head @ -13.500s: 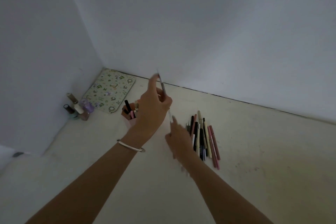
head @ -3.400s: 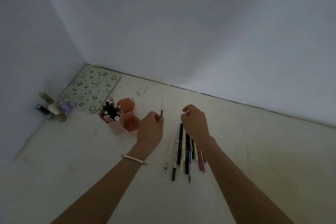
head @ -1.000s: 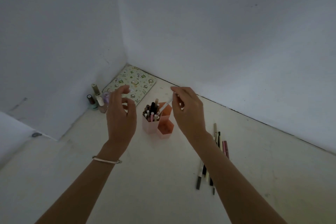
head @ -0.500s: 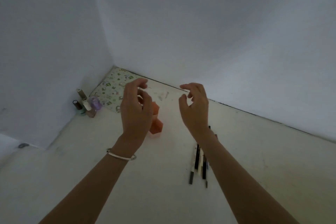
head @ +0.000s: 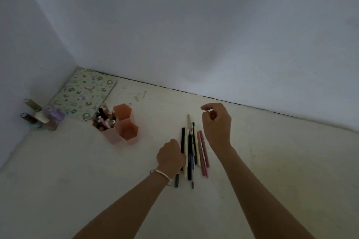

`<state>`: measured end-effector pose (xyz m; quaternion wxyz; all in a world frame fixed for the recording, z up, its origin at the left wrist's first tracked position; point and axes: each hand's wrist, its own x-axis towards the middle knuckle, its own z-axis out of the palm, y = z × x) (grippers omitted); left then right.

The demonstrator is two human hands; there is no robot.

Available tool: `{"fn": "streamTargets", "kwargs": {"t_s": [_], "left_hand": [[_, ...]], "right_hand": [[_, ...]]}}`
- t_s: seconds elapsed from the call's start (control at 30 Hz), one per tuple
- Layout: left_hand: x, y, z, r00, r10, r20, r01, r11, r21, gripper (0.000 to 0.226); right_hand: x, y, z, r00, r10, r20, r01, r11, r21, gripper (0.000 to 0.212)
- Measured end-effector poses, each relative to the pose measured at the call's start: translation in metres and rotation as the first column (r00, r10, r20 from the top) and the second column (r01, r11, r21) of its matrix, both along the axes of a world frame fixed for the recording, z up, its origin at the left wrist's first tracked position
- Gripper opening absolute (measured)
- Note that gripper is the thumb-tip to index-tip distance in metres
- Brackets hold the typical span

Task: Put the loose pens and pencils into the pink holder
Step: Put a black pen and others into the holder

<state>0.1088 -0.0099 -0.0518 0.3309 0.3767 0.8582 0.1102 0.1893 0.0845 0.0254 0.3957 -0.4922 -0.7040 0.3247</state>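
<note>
The pink holder (head: 128,132) is a cluster of three hexagonal cups at centre left; its left cup holds several pens, the other two look empty. Several loose pens and pencils (head: 192,147) lie side by side on the pale surface to its right. My left hand (head: 171,156) rests knuckles-up on the left edge of that pile with its fingers curled down; whether they grip a pen is hidden. A grey pen end (head: 176,180) sticks out beneath its wrist. My right hand (head: 216,126) hovers over the pile's far right side, fingers loosely curled, holding nothing.
A patterned flat pad (head: 85,93) lies in the far left corner. Three small bottles (head: 41,117) stand against the left wall. White walls close off the left and far sides of the surface.
Both hands have dropped from beside the holder and moved right to the loose pile. The left hand now touches the pens. The white pen the right hand held a second ago is gone from it.
</note>
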Motion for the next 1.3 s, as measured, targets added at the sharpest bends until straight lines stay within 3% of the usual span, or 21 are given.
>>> {"fn": "streamTargets", "kwargs": {"t_s": [0.2,0.3,0.4,0.53,0.67,0.73,0.77,0.87,0.97,1.17,1.3], "left_hand": [[-0.011,0.004,0.014,0.992,0.044,0.114,-0.050,0.998,0.047,0.016],[-0.039,0.007,0.051,0.983,0.145,0.112,-0.172,0.942,0.289,0.016],[-0.068,0.002,0.098,0.962,0.249,0.113,-0.269,0.781,0.564,0.013],[-0.094,-0.009,0.132,0.939,0.324,0.112,-0.310,0.661,0.684,0.011],[-0.101,-0.022,0.134,0.920,0.349,0.177,-0.366,0.606,0.706,0.009],[-0.104,-0.028,0.134,0.915,0.355,0.193,-0.375,0.568,0.732,0.018],[-0.108,-0.029,0.135,0.911,0.354,0.213,-0.384,0.532,0.755,0.025],[-0.132,-0.025,0.143,0.910,0.359,0.207,-0.358,0.431,0.828,0.038],[-0.160,-0.015,0.148,0.916,0.392,0.088,-0.268,0.435,0.859,0.032],[-0.190,-0.009,0.120,0.899,0.396,-0.186,-0.145,0.670,0.728,0.013],[-0.192,-0.011,0.102,0.903,0.306,-0.301,-0.068,0.794,0.604,0.015]], "right_hand": [[0.002,0.005,-0.018,0.997,0.034,0.075,-0.026,0.995,-0.098,0.026],[-0.010,0.014,-0.029,0.956,0.099,0.277,-0.054,0.985,-0.166,0.014],[-0.028,0.019,-0.045,0.793,0.221,0.568,-0.108,0.968,-0.226,0.019],[-0.048,0.010,-0.066,0.509,0.290,0.810,-0.218,0.954,-0.205,0.033],[-0.066,-0.004,-0.082,0.461,0.300,0.835,-0.251,0.947,-0.201,0.036],[-0.074,-0.006,-0.079,0.514,0.356,0.781,-0.251,0.933,-0.259,0.038],[-0.077,-0.003,-0.072,0.591,0.378,0.712,-0.233,0.926,-0.298,0.041],[-0.085,0.021,-0.038,0.838,0.295,0.459,-0.144,0.931,-0.335,0.042],[-0.093,0.040,0.009,0.968,0.211,0.138,-0.154,0.928,-0.338,0.029],[-0.108,0.026,0.065,0.955,0.148,-0.258,-0.204,0.957,-0.204,0.010],[-0.117,0.009,0.063,0.917,0.131,-0.376,-0.225,0.949,-0.219,0.008]]}}
